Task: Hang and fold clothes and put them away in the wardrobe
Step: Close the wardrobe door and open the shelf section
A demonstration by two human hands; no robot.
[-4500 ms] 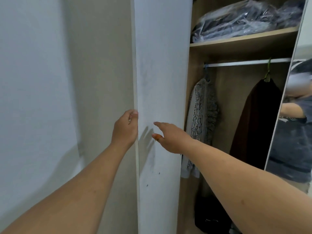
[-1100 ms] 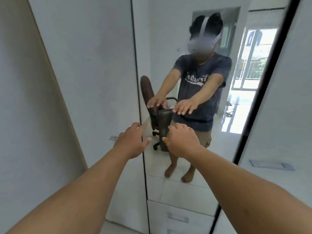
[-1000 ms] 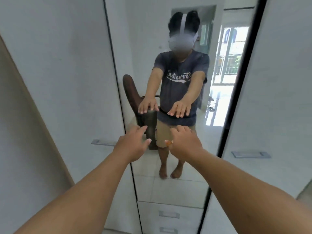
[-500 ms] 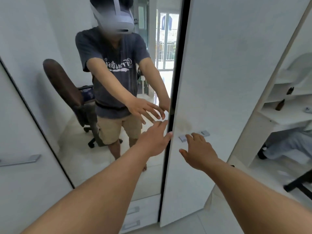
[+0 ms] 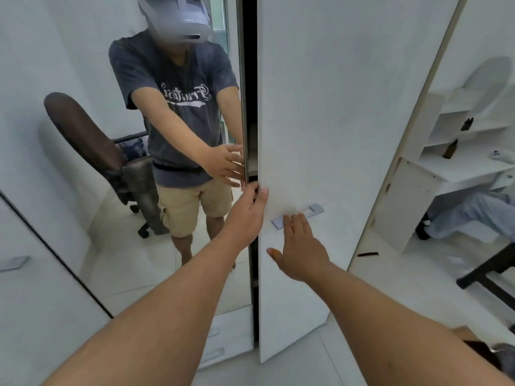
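Reaching forward from the bottom of the head view, two bare forearms are stretching toward a white wardrobe door [image 5: 334,112] that is standing slightly ajar. The left hand [image 5: 249,210] is curling its fingers around the door's left edge, with the thumb lying on the white front face, so it is gripping the edge itself. The right hand [image 5: 302,250] is hovering flat and relaxed against the door front, fingers spread and holding nothing, its fingertips just touching the near end of a small metal handle [image 5: 312,210]. Between this door and the neighbouring mirror door [image 5: 178,260] a dark, narrow gap [image 5: 252,107] is showing, too dim to tell what is lying inside the wardrobe; no clothes are showing there. In the mirror a person in a dark grey T-shirt and tan shorts is appearing with arms extended, and a brown office chair [image 5: 92,146] is standing behind them in the reflection. Farther right, a white shelf unit [image 5: 418,190] is standing against the wall, and some pale blue cloth [image 5: 471,210] is lying underneath it on the floor.
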